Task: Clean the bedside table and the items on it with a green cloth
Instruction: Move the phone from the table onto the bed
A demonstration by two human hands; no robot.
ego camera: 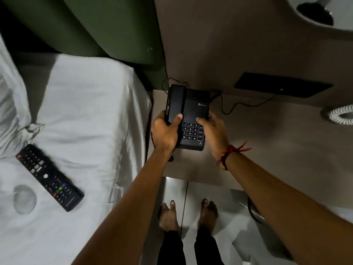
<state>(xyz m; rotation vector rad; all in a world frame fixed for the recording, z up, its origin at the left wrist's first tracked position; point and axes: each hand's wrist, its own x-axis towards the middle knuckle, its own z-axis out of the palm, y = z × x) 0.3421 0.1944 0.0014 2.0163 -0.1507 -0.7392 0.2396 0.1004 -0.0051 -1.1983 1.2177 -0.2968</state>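
Observation:
A black desk telephone (191, 109) with a keypad sits at the back left corner of the beige bedside table (267, 142). My left hand (165, 131) grips its left side, thumb on the handset. Resting against the telephone's right edge is my right hand (214, 131), its fingers over the keypad side. A black cord (235, 107) runs from the telephone toward the wall. No green cloth is in view.
A black TV remote (50, 177) lies on the white bed sheet (86, 111) to the left, near a pillow (11, 104). A green headboard (114, 29) stands behind. A white coiled cord (342, 115) sits at the table's right edge. My bare feet (189, 213) stand on the tiled floor.

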